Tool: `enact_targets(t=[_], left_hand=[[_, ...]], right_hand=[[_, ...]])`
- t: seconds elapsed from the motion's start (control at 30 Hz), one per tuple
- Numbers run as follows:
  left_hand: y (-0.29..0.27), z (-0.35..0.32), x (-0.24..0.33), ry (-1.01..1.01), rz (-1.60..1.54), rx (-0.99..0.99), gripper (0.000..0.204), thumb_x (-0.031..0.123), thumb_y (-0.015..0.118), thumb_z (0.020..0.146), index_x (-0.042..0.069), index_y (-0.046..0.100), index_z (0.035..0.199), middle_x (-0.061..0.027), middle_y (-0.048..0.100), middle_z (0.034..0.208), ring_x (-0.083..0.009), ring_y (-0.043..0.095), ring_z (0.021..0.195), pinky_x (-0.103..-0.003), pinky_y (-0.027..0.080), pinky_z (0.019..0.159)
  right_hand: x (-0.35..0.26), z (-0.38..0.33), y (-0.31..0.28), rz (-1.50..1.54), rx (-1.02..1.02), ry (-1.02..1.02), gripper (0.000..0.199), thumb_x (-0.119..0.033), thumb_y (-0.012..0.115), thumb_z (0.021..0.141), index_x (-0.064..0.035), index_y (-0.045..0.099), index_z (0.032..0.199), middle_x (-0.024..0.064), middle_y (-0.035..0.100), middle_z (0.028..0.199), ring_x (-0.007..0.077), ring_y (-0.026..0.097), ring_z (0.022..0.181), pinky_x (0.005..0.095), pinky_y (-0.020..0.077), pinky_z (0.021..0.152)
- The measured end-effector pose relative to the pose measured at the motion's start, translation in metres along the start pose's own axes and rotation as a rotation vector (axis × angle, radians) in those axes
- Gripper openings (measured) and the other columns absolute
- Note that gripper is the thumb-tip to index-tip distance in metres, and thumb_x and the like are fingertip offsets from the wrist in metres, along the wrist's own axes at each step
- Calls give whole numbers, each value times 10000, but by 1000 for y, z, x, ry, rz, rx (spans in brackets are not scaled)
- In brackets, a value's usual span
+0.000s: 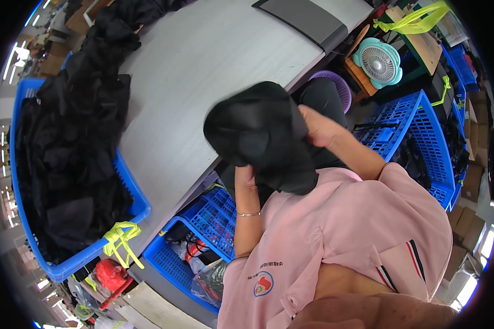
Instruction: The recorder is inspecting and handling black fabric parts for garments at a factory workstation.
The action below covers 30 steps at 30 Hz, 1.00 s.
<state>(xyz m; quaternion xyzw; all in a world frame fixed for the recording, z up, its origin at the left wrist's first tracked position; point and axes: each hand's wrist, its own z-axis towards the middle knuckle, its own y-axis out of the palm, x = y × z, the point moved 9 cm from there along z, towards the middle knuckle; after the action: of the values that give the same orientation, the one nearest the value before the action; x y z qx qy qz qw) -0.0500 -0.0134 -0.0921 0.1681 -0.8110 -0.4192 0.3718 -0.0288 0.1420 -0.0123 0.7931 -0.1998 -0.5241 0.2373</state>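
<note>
A soft black fabric piece (252,131), rounded at its far end and slightly blurred, is held up in front of my body at the table's near edge. My right hand (317,127) grips its right side, fingers curled onto the cloth. From below, my left hand (246,174) reaches under or into the fabric; its fingers are hidden, so their grip does not show. The cloth's lower part hangs against my pink shirt. Whether it is a cap, a pouch or another sewn item cannot be made out.
A grey table (170,82) lies ahead. At its left, a blue crate (140,200) overflows with black fabric. More blue baskets (164,257) stand below left and at right (406,126). A teal fan (377,63) and a purple basket (335,82) are at far right.
</note>
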Motion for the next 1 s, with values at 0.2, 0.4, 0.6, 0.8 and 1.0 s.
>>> enact_targets(t=[0.2, 0.4, 0.6, 0.8, 1.0], left_hand=[[22, 2, 24, 215, 433, 110, 549, 118, 780, 820, -17, 546, 1298, -102, 637, 1218, -215, 621, 1105, -359, 496, 980], [48, 2, 38, 338, 673, 208, 380, -3, 802, 759, -74, 637, 1094, -116, 693, 1048, -184, 664, 895, -309, 541, 833], [37, 5, 38, 371, 590, 236, 345, -11, 791, 784, -78, 651, 1092, -122, 704, 1061, -174, 665, 895, -299, 531, 836], [29, 9, 43, 375, 546, 258, 302, -59, 736, 822, -46, 664, 1115, -112, 701, 1087, -165, 660, 930, -299, 526, 870], [40, 12, 33, 270, 383, 100, 298, -13, 731, 845, -42, 664, 1134, -120, 703, 1094, -197, 671, 958, -315, 532, 882]], right_hand=[[-12, -1, -30, -350, 240, -201, 199, 1, 736, 786, 28, 697, 979, 23, 702, 906, 94, 623, 840, 262, 514, 773], [-41, -5, -17, -1038, 297, -269, 356, -205, 786, 761, 34, 663, 994, 196, 698, 907, 253, 686, 831, 361, 517, 774], [-46, -1, -18, -1189, 451, -300, 378, -269, 756, 790, 0, 659, 1038, 241, 675, 916, 410, 662, 877, 436, 521, 787], [-53, 2, -26, -1133, 523, -287, 419, -299, 800, 752, 2, 680, 1018, 220, 672, 889, 320, 681, 809, 381, 519, 736], [-28, 16, 4, -540, -87, -117, 338, -175, 830, 763, 27, 701, 1000, 32, 710, 856, 96, 618, 798, 286, 510, 722]])
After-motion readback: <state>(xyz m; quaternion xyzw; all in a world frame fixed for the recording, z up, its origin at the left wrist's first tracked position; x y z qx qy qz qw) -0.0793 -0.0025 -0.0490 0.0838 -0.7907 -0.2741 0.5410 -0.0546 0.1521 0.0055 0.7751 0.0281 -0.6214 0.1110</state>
